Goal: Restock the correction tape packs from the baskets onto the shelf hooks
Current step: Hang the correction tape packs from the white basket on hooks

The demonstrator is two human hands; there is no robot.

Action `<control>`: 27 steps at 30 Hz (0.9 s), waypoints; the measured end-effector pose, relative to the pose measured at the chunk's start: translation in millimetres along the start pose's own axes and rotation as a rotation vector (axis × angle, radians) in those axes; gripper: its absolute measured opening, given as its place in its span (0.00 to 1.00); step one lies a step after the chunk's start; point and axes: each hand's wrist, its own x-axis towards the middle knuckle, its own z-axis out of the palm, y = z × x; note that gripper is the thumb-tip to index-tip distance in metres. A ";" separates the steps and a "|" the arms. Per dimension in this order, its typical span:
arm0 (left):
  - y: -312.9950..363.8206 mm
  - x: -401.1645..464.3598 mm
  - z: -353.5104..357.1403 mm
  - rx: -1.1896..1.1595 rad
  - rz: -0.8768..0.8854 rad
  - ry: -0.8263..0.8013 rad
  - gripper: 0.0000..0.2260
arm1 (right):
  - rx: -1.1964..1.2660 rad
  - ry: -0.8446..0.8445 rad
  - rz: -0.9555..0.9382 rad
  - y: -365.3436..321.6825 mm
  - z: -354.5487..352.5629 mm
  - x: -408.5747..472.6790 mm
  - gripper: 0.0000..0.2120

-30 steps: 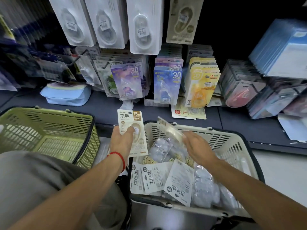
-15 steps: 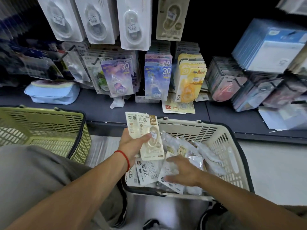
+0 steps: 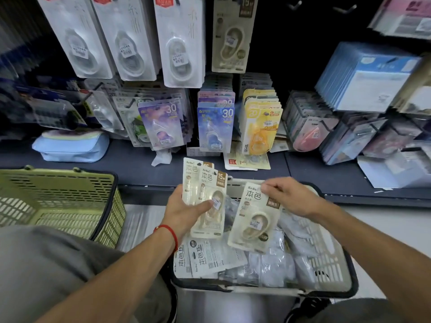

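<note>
Now both hands grip glossy beige blister packs: left two, right one

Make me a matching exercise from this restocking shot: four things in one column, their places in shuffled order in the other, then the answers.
1. left hand
2. right hand
3. blue pouch
4. green basket

A. holds one beige pack above the white basket
B. lies on the dark shelf
C. stands on the floor, left
D. grips two stacked beige packs

Pairs: 1-D, 2-A, 3-B, 4-C
</note>
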 end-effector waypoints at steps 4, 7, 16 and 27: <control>24.0 -6.8 13.3 -0.185 0.008 -0.197 0.26 | 0.066 0.113 -0.082 -35.1 -26.3 19.1 0.17; 44.1 -10.2 22.5 -0.332 0.030 -0.300 0.28 | -0.061 0.243 -0.185 -53.4 -41.5 29.7 0.14; 105.5 -9.6 42.4 -0.403 0.187 -0.271 0.31 | 0.150 0.516 -0.233 -90.4 -72.1 51.5 0.06; 217.6 14.0 34.8 -0.378 0.493 -0.187 0.35 | 0.731 0.367 -0.238 -109.6 -67.6 45.1 0.27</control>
